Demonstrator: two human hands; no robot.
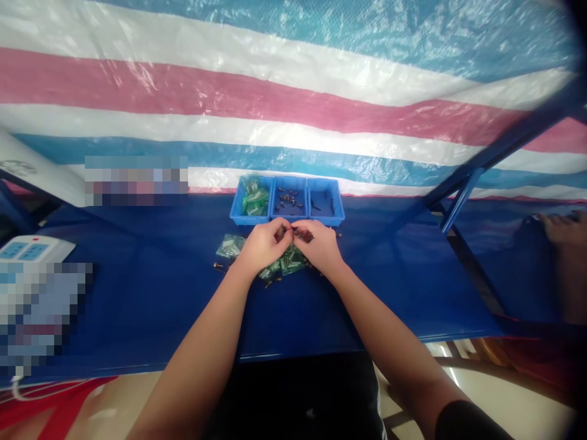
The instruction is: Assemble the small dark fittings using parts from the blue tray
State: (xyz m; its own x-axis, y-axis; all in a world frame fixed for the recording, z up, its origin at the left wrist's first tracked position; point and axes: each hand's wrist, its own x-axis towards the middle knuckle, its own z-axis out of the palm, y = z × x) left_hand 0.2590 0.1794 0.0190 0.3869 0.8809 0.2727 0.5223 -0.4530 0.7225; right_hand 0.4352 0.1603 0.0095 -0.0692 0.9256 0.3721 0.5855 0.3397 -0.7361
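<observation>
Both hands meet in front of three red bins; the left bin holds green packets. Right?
No. The head view shows the bins are blue, not red. The left hand and right hand meet before them; the left bin holds green packets.

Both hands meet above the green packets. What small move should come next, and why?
Probably keep the pinch steady and low over the green packets. The left hand and right hand meet fingertip to fingertip on a tiny dark piece, too small to identify, and similar loose parts already lie scattered on the blue table.
</observation>
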